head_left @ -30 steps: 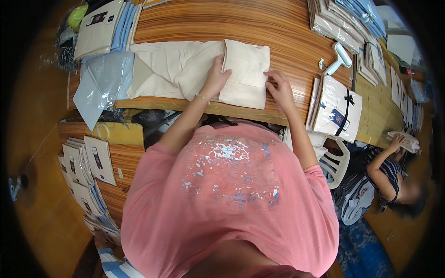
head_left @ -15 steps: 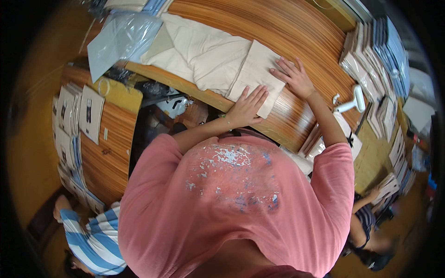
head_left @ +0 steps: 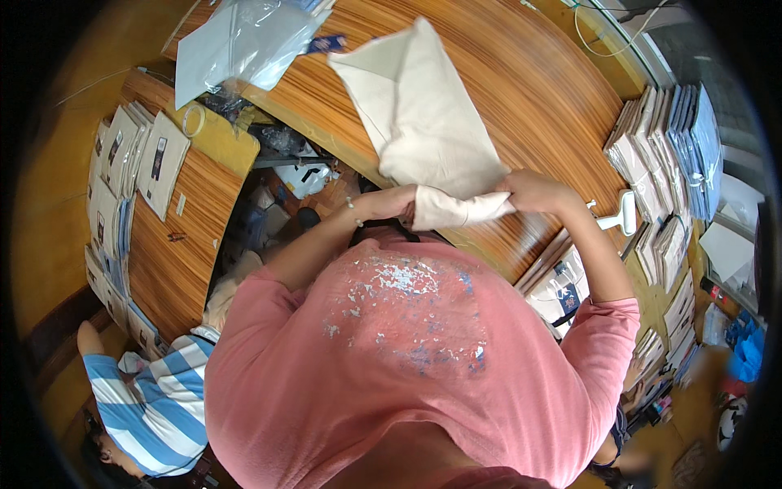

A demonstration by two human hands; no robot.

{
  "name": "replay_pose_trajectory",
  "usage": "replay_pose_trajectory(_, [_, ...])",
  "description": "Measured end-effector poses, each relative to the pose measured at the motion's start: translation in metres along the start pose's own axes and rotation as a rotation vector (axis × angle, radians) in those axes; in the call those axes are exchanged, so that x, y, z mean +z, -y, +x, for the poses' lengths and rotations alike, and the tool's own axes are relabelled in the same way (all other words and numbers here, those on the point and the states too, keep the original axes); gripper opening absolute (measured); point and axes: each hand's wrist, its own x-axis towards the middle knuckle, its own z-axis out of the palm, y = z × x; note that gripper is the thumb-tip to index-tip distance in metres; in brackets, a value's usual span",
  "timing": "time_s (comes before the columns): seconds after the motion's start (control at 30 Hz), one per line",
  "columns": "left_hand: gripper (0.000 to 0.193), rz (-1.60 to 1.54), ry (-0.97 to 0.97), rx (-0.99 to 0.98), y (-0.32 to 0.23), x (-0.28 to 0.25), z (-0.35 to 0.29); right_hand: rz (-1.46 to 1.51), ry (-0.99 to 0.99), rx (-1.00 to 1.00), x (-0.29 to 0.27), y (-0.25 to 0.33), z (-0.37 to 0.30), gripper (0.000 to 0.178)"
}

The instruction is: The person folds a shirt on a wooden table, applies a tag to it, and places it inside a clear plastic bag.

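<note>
- From where I stood, the cream cloth lay over the surface, its near end bunched into a fold in front of the person's pink shirt.
- Its long axis ran away from the hands, forward and a little to the left, toward a wide far end.
- The left hand gripped the left end of that fold, near the surface's front edge (its fingertips were partly hidden from me).
- The right hand pinched the opposite end, fingers closed on the corner.
- Neither hand was nearer: both touched the cloth, with the fold stretched between them.
- Beyond the cloth's far end, to the left, lay a clear bag; a white roller lay right of the right hand.
</note>
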Motion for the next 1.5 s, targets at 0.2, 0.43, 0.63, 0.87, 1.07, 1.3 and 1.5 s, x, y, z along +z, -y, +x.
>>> replay_pose_trajectory(0.2, [0.047, -0.312, -0.212, 0.167, -0.08, -0.029, 0.006, 0.493, -0.419, -0.003, -0.049, -0.012, 0.018, 0.043])
replay_pose_trajectory(0.43, [0.037, 0.873, -0.77, 0.38, -0.087, -0.118, 0.044, 0.747, -0.876, 0.354, -0.018, -0.062, 0.063, 0.042])
replay_pose_trajectory(0.63, [0.024, 0.977, -0.806, 0.536, -0.097, -0.122, 0.053, 1.098, -1.039, 0.21, 0.005, -0.099, 0.084, 0.024])
replay_pose_trajectory(0.87, [0.019, 1.094, -0.888, 0.499, -0.107, -0.118, 0.054, 1.195, -0.971, 0.294, -0.012, -0.101, 0.085, 0.018])
replay_pose_trajectory(1.07, [0.019, 0.897, -0.819, 0.507, -0.106, -0.124, 0.055, 1.639, -0.567, 0.185, -0.023, -0.09, 0.075, 0.015])
replay_pose_trajectory(1.3, [0.018, 1.118, -0.834, 0.492, -0.117, -0.119, 0.059, 0.975, -1.185, -0.097, -0.016, -0.078, 0.077, 0.02])
replay_pose_trajectory(1.5, [0.018, 1.067, -0.837, 0.385, -0.12, -0.121, 0.061, 1.368, -1.018, -0.239, -0.003, -0.113, 0.087, 0.026])
